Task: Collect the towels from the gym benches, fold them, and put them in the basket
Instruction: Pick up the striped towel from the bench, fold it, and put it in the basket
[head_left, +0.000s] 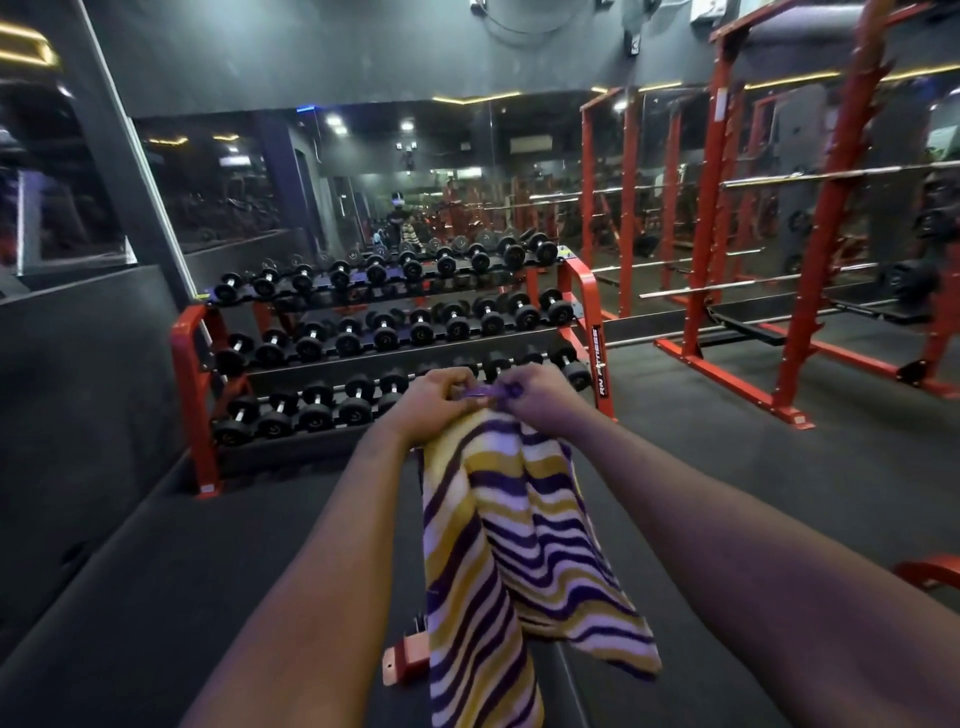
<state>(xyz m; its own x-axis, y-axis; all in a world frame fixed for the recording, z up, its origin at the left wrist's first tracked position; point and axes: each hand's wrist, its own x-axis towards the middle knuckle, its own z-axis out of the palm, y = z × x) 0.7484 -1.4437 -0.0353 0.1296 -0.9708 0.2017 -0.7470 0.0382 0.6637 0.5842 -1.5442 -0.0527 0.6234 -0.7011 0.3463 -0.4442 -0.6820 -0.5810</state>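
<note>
A towel (509, 545) with purple, yellow and white stripes hangs in front of me, held up by its top edge. My left hand (434, 402) pinches the top edge on the left. My right hand (540, 397) pinches the same edge close beside it, so the two hands nearly touch. The cloth drops in two folds below them, its lower end running out of the frame's bottom. No basket is in view.
A red dumbbell rack (584, 291) with three rows of black dumbbells stands straight ahead before a wall mirror. Red squat racks (810, 291) with bars fill the right side. A red bench foot (408, 657) shows below the towel, another red part (930, 571) at the right edge.
</note>
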